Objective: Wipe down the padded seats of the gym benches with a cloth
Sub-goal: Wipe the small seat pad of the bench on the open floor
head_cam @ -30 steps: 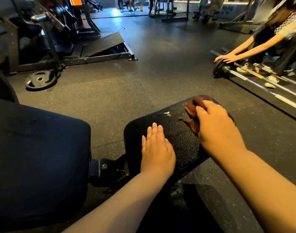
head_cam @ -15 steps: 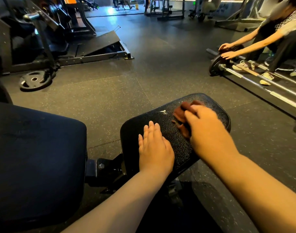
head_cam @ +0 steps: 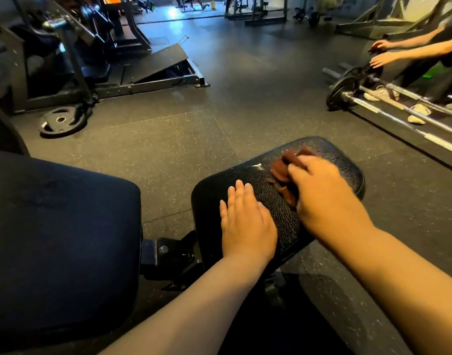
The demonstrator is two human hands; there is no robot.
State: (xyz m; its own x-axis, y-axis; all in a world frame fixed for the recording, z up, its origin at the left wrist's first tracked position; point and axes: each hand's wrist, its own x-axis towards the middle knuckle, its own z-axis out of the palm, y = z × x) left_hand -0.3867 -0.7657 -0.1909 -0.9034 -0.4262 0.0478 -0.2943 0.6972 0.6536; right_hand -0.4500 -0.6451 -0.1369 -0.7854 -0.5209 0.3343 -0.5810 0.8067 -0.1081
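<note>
Wiping is underway: right hand (head_cam: 327,196) is gripping cloth (head_cam: 284,172) on seat pad (head_cam: 278,221), left hand (head_cam: 245,221) lying flat; navy pad (head_cam: 61,239) seemingly remaining.

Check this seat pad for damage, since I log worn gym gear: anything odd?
Yes. The seat pad has a cracked surface, and a small pale nick sits near its far edge, left of the cloth.

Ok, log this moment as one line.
wiping seat pad | right hand grips cloth | left hand flat on pad
</note>
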